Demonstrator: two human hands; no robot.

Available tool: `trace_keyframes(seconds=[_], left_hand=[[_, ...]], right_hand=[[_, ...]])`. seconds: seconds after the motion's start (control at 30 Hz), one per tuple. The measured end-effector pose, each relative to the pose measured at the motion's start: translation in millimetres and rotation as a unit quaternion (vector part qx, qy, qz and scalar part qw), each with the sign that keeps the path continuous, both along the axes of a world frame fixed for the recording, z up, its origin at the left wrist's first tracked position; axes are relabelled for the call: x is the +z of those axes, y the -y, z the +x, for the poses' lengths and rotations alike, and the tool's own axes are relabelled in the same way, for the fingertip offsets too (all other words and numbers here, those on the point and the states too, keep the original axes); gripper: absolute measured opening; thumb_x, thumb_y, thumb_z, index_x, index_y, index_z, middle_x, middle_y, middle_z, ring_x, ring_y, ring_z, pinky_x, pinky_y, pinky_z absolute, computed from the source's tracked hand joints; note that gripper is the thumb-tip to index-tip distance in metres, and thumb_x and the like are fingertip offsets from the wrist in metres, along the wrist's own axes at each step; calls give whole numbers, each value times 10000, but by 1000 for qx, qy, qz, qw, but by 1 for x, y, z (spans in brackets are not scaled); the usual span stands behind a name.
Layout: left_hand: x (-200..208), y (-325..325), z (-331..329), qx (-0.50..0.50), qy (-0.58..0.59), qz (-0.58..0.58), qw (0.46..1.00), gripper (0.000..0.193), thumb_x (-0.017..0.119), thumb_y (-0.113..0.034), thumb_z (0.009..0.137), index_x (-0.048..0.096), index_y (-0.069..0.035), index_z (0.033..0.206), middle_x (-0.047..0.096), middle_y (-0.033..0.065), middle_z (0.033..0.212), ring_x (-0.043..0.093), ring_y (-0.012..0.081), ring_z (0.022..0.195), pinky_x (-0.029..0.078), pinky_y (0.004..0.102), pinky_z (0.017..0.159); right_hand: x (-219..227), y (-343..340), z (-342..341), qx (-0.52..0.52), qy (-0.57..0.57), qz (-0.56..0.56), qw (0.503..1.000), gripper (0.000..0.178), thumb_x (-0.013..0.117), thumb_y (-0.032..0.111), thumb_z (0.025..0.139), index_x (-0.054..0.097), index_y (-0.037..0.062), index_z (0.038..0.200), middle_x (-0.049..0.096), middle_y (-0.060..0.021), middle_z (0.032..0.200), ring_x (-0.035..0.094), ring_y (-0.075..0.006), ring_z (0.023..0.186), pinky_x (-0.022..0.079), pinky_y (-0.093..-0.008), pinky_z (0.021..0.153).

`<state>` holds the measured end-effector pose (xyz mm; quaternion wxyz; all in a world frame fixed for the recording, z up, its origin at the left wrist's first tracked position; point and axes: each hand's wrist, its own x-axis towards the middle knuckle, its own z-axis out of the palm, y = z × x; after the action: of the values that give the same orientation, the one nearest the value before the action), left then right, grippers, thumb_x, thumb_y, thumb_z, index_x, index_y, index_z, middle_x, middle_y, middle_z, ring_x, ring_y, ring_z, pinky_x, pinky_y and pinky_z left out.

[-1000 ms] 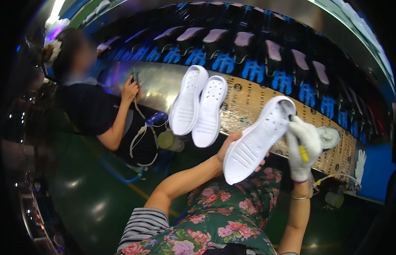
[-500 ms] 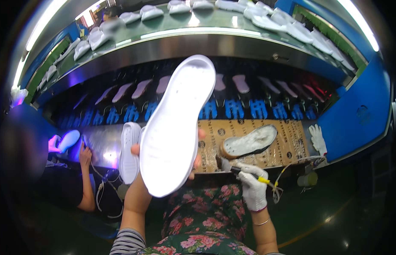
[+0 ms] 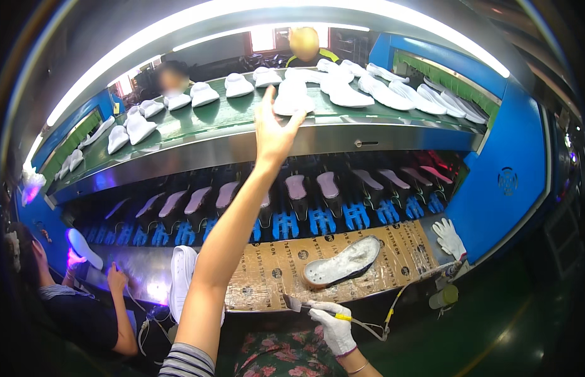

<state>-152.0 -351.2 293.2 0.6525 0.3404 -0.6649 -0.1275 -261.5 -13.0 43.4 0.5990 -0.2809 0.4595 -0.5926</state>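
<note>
My bare left hand [image 3: 277, 135] reaches up to the raised green belt. Its thumb and forefinger are spread around the near end of a white shoe sole [image 3: 294, 99] on the belt; whether they still touch it is hard to tell. My right hand [image 3: 333, 330], in a white glove, grips a brush [image 3: 292, 303] with a flat head, a yellow band and a thin hose. Just beyond the brush, a shoe insole-like piece with a white, crusted top [image 3: 344, 262] lies on the brown cardboard [image 3: 261, 270].
More white soles [image 3: 349, 94] line the belt [image 3: 223, 110]. Below it are rows of pink sole pieces [image 3: 329, 184] above blue clamps [image 3: 321, 220]. Another white sole [image 3: 179, 283] stands left of my forearm. At right lies a white glove [image 3: 448, 237]. A co-worker [image 3: 72, 314] sits at left holding a sole.
My left hand has moved up and away with the white sole, which now rests on the belt, and its fingers have spread. My right hand keeps the brush near the cardboard's front edge.
</note>
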Motion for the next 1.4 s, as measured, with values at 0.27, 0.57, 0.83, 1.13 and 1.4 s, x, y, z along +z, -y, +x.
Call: trace_keyframes(seconds=[0.27, 0.57, 0.83, 1.13, 1.4], left_hand=[[27, 112, 15, 121, 390, -90, 908, 585, 707, -444, 913, 557, -176, 1411, 498, 336, 1501, 599, 483, 1297, 578, 526, 953], [47, 92, 197, 547, 324, 15, 772, 902, 730, -394, 873, 353, -115, 1644, 450, 341, 1559, 437, 481, 1447, 262, 605, 1212], [13, -8, 407, 467, 289, -2, 835, 171, 728, -199, 918, 822, -116, 1034, 743, 104, 1024, 723, 305, 830, 574, 401, 719], [24, 36, 395, 391, 193, -22, 900, 413, 727, -150, 886, 700, 18, 1262, 687, 264, 1199, 684, 393, 1178, 527, 472, 1041], [-21, -41, 360, 178, -4, -52, 983, 273, 800, -120, 889, 675, -25, 1112, 644, 138, 1164, 713, 274, 1098, 587, 390, 901]], right_hand=[[-14, 1, 22, 24, 27, 16, 999, 233, 779, -28, 895, 790, -49, 1127, 791, -123, 1090, 738, -169, 966, 594, -286, 862], [-25, 10, 16, -16, -7, 79, 997, 244, 797, 34, 872, 789, -24, 1109, 799, -108, 943, 709, -121, 724, 441, -205, 523], [-39, 21, 46, 10, 38, 27, 999, 198, 777, -61, 868, 765, -65, 1066, 787, -151, 1030, 734, -185, 827, 577, -281, 737], [2, 37, 70, 42, 104, -7, 994, 210, 736, -85, 881, 749, -48, 1088, 772, -166, 1097, 751, -243, 962, 615, -311, 788], [-9, 30, 53, -5, 96, 3, 995, 223, 702, -74, 905, 736, -39, 1123, 761, -163, 1120, 761, -232, 963, 630, -301, 784]])
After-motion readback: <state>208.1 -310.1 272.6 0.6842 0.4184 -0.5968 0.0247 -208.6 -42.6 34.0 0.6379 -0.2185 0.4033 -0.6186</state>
